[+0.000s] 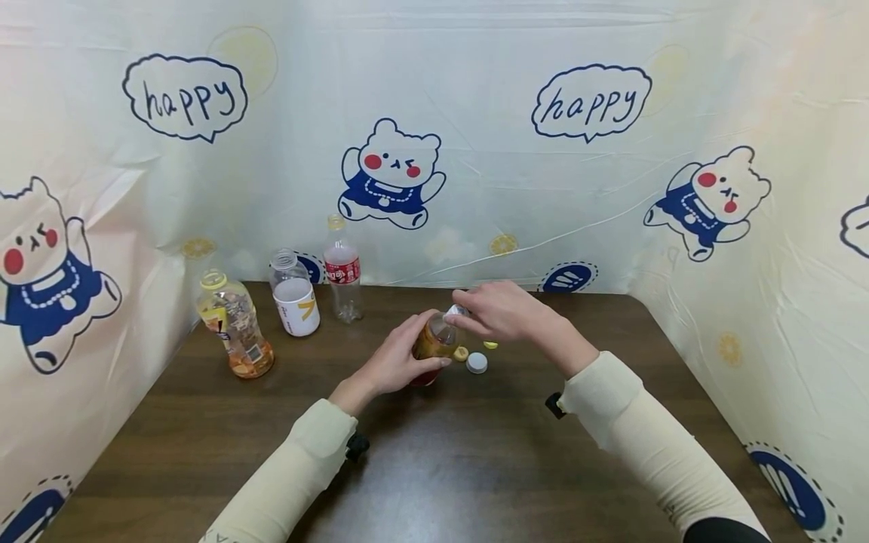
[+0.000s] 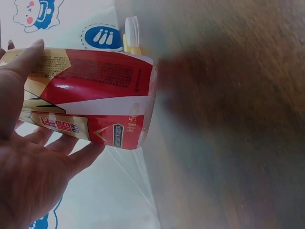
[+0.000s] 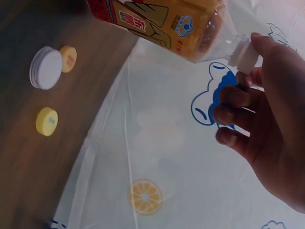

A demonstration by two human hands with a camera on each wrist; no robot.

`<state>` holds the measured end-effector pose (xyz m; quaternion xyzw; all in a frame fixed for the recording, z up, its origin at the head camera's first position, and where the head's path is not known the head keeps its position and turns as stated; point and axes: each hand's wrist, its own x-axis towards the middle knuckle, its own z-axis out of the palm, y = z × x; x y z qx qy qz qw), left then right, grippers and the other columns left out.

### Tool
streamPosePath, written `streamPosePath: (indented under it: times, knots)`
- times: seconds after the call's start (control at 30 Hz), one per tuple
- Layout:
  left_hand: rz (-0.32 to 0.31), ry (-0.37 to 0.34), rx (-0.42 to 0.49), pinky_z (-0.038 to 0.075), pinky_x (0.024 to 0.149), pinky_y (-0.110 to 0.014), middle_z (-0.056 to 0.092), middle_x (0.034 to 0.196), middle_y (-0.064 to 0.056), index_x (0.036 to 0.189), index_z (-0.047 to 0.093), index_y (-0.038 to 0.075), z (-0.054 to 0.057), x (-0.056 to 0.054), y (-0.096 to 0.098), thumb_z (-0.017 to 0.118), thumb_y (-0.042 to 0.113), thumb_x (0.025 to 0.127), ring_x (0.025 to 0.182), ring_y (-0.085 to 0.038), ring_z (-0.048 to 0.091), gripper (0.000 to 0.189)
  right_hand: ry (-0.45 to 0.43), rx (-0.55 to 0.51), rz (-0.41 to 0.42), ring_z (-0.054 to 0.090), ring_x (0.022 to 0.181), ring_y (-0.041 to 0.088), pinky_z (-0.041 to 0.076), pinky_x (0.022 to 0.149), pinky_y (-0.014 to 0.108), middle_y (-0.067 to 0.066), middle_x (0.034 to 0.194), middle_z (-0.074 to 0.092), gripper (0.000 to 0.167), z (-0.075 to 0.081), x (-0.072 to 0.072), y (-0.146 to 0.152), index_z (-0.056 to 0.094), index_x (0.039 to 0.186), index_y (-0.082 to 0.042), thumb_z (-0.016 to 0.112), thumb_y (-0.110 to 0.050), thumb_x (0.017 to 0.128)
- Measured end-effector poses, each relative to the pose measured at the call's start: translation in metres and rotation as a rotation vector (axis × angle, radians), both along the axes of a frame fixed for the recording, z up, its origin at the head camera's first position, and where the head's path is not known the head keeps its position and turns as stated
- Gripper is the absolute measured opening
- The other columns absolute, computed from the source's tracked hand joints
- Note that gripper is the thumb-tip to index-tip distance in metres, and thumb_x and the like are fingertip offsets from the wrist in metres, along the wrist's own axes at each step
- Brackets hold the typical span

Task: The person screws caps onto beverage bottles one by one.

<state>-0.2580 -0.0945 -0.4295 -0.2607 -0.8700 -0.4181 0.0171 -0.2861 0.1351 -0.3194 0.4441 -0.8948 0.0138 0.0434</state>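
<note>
My left hand (image 1: 399, 353) grips a plastic drink bottle (image 2: 105, 90) with a red and gold label, thumb on one side and fingers round the other. The bottle is tilted, its neck toward my right hand (image 1: 505, 311). Thumb and index finger of that hand pinch the white cap (image 3: 248, 58) at the bottle's neck, while the other fingers curl loosely beside it. Amber liquid shows below the clear shoulder of the bottle. Close by on the table lie a larger white cap (image 1: 477, 363), an orange-yellow cap (image 3: 68, 58) and a yellow cap (image 3: 46, 121).
Three uncapped bottles stand at the back left of the brown table (image 1: 434, 467): a curvy one with a yellow neck (image 1: 237, 324), a wide-mouthed one with a white label (image 1: 296, 302) and a red-labelled cola bottle (image 1: 342, 271). A printed curtain (image 1: 475, 196) borders the table.
</note>
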Motion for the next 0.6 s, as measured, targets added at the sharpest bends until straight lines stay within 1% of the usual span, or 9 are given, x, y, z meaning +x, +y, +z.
streamPosePath:
  times: [0.1,0.17,0.27,0.33,0.4,0.5,0.6]
  knots:
    - [-0.001,0.016,0.002,0.054,0.097,-0.046,0.056,0.131,-0.005,0.152,0.041,0.023,-0.001,0.002,0.0,0.081,0.035,0.09,0.115,-0.021,0.059,0.075,0.059,-0.028,0.01,0.049,0.058,0.013,0.04,0.051,0.028,-0.007,0.065,0.05,0.036,-0.004,0.002,-0.001,0.058,0.091,-0.018,0.048,-0.05,0.105]
    - [0.002,0.014,0.003,0.054,0.096,-0.046,0.056,0.131,-0.006,0.153,0.041,0.022,0.0,0.003,0.001,0.081,0.035,0.09,0.114,-0.022,0.059,0.075,0.095,-0.041,0.001,0.048,0.056,0.013,0.038,0.05,0.028,-0.007,0.063,0.049,0.036,-0.005,0.003,-0.001,0.058,0.089,-0.019,0.049,-0.05,0.105]
    - [0.02,-0.006,-0.004,0.054,0.096,-0.046,0.055,0.131,-0.007,0.154,0.039,0.021,0.001,0.004,0.001,0.081,0.035,0.09,0.114,-0.022,0.059,0.077,0.112,-0.057,-0.032,0.048,0.057,0.013,0.038,0.05,0.028,-0.007,0.065,0.051,0.038,-0.007,0.004,-0.002,0.06,0.088,-0.019,0.051,-0.052,0.104]
    - [0.034,-0.02,-0.012,0.054,0.097,-0.046,0.055,0.132,-0.008,0.155,0.039,0.021,0.001,0.005,0.0,0.081,0.036,0.09,0.114,-0.022,0.058,0.078,0.084,-0.075,-0.049,0.05,0.06,0.011,0.041,0.052,0.027,-0.008,0.069,0.054,0.037,-0.006,0.005,-0.002,0.063,0.09,-0.019,0.053,-0.053,0.103]
    - [0.037,-0.023,-0.015,0.054,0.096,-0.046,0.055,0.132,-0.008,0.155,0.039,0.022,0.002,0.005,0.0,0.081,0.036,0.09,0.114,-0.022,0.058,0.078,0.03,-0.106,-0.044,0.052,0.063,0.01,0.045,0.056,0.027,-0.01,0.075,0.059,0.033,-0.004,0.006,-0.003,0.066,0.096,-0.02,0.057,-0.051,0.102]
    - [0.029,-0.024,-0.007,0.053,0.096,-0.047,0.055,0.131,-0.007,0.154,0.039,0.024,0.003,0.004,0.0,0.081,0.036,0.09,0.114,-0.022,0.058,0.078,-0.071,-0.151,-0.004,0.055,0.069,0.009,0.049,0.063,0.027,-0.012,0.084,0.063,0.027,0.002,0.007,-0.001,0.068,0.112,-0.02,0.062,-0.044,0.102]
    - [0.024,-0.026,0.005,0.053,0.096,-0.047,0.055,0.131,-0.005,0.153,0.039,0.026,0.002,0.004,0.0,0.08,0.037,0.09,0.114,-0.021,0.058,0.077,-0.154,-0.169,0.04,0.055,0.074,0.009,0.05,0.068,0.029,-0.012,0.094,0.063,0.029,0.006,0.007,0.002,0.066,0.126,-0.021,0.064,-0.037,0.102]
